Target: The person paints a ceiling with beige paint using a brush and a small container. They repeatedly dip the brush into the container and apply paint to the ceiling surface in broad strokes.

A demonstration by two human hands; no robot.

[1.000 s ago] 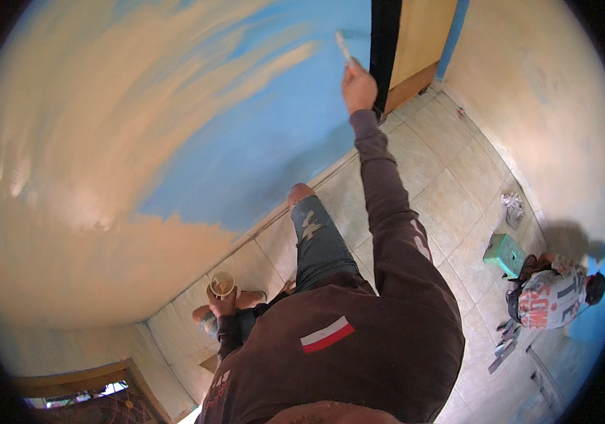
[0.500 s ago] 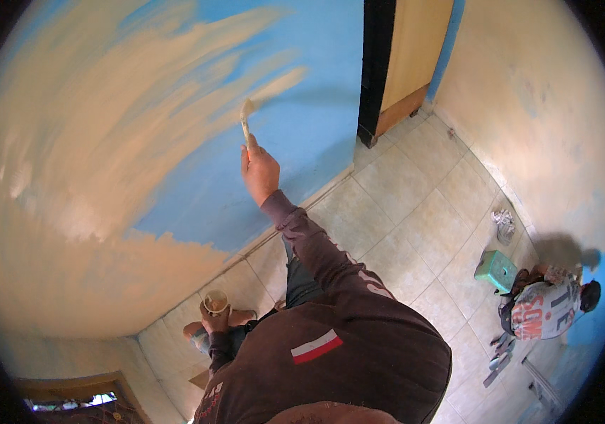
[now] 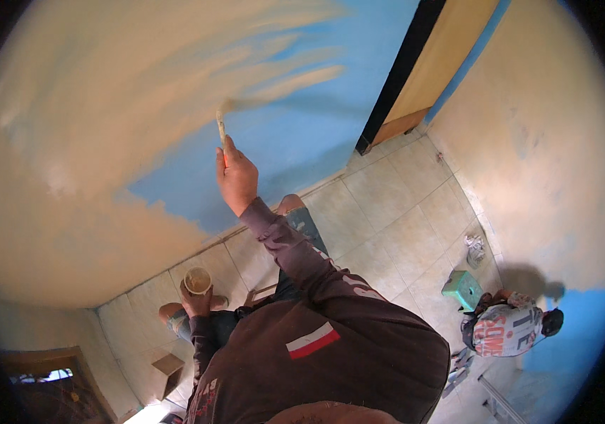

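Painting beige over a blue wall from a raised stance, well above the tiled floor; right hand closed around the handle of a paintbrush, bristles touching the wall at the ragged edge where beige streaks run out into blue. Left hand held low near the knee, fingers wrapped from beneath around a small paint cup, rim up and roughly level.

Judging from the streaky, see-through strokes up and to the right of the brush: best worked with a well-loaded brush and long overlapping passes, each one starting in wet beige and pulled out into blue, then crossed back lightly to even the film. Worth keeping the wrist loose and the bristles flexed rather than jabbed, since thin dragging looks to be what leaves blue showing through. Reloading needs the cup brought up close, kept upright, to spare drips on the tiles. Care needed near the dark door frame and the yellow door, where a slower edge-on stroke would suit. Balance also a concern at this height, with another person crouched by a green stool across the room, well apart
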